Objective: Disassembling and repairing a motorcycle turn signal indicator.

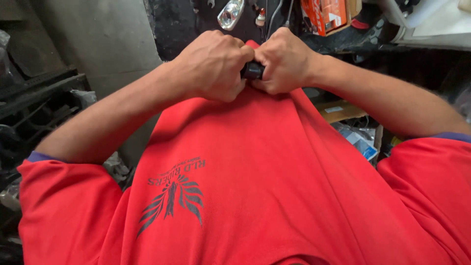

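I am clenching my left hand (213, 66) and right hand (284, 61) together on a small black part (252, 71) at twelve o'clock, shirt hem (274, 98) bunching beneath, where I judge the fabric is risking a snag or the part slipping.

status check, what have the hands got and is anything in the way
Left hand and right hand both clenched on small black part. Red shirt fabric bunched up around it. Nothing else in the way.
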